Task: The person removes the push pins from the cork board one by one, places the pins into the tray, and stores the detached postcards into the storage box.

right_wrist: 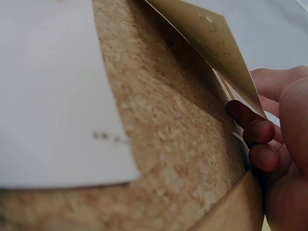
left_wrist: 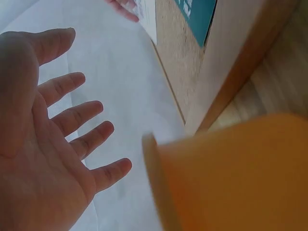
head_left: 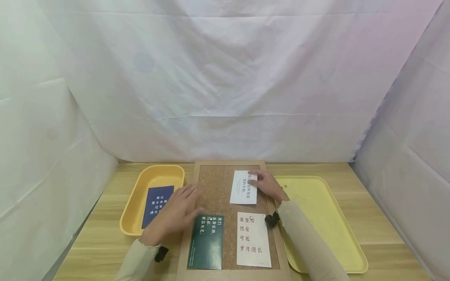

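Observation:
My right hand (head_left: 268,185) pinches the right edge of a white card with dark writing (head_left: 242,195) over the upper right of a framed cork board (head_left: 215,181). In the right wrist view this card (right_wrist: 211,43) stands tilted, lifted off the cork. My left hand (head_left: 177,212) hovers by the board's left frame, its fingers (left_wrist: 77,118) spread and holding nothing. Below lie a green card (head_left: 207,249) and a white card with red writing (head_left: 251,255), each with a small pin (head_left: 251,218) near its top.
To the left, a deep yellow tray (head_left: 128,220) holds a blue card (head_left: 154,197), partly hidden behind my left hand. A shallower pale yellow tray (head_left: 328,230) lies right of the board, with small dark specks near its far left corner. White cloth (head_left: 225,78) hangs around the wooden table.

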`<state>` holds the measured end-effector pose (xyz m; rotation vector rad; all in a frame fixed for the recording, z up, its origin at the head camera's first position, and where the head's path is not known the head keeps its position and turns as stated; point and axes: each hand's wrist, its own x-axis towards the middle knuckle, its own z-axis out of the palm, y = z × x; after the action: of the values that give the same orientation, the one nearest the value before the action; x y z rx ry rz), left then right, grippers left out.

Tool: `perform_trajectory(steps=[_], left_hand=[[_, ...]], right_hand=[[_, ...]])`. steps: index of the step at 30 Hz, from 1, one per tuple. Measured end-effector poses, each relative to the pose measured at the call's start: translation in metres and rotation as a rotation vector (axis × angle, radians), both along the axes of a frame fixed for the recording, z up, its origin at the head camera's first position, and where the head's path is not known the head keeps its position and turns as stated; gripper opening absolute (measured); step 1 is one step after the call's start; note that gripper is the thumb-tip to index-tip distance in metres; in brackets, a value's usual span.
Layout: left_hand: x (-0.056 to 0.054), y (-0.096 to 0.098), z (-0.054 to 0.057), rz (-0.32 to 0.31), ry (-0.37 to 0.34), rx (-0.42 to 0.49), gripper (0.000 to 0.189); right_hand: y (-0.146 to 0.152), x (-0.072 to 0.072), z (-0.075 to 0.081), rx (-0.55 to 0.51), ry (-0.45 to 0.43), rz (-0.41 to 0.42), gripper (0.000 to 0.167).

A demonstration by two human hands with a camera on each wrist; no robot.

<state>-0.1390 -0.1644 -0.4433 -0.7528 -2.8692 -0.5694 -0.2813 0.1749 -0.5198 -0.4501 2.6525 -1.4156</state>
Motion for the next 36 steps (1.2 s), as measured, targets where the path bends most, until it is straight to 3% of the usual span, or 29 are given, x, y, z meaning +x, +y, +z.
perform_trajectory(steps=[9,16,23,29,36], left_hand=[[0.004,-0.027,0.005,0.027,0.035,0.058,0.058],[0.004,-0.051,-0.001,0.021,0.135,0.117,0.053],[0.004,-0.075,-0.001,0.047,0.186,0.182,0.047],[0.008,-0.097,0.002,0.107,0.145,0.231,0.048],[0.009,-0.119,-0.003,0.156,0.100,0.279,0.046]], right_hand=[[-0.003,-0.001,-0.001,0.009,0.006,0.006,0.042],[-0.002,0.000,-0.001,0.006,-0.006,0.012,0.043],[-0.003,0.001,0.000,0.018,-0.017,-0.015,0.042],[-0.003,0.003,0.001,0.008,-0.020,-0.013,0.043],[-0.003,0.003,0.002,0.009,-0.021,-0.020,0.042]])
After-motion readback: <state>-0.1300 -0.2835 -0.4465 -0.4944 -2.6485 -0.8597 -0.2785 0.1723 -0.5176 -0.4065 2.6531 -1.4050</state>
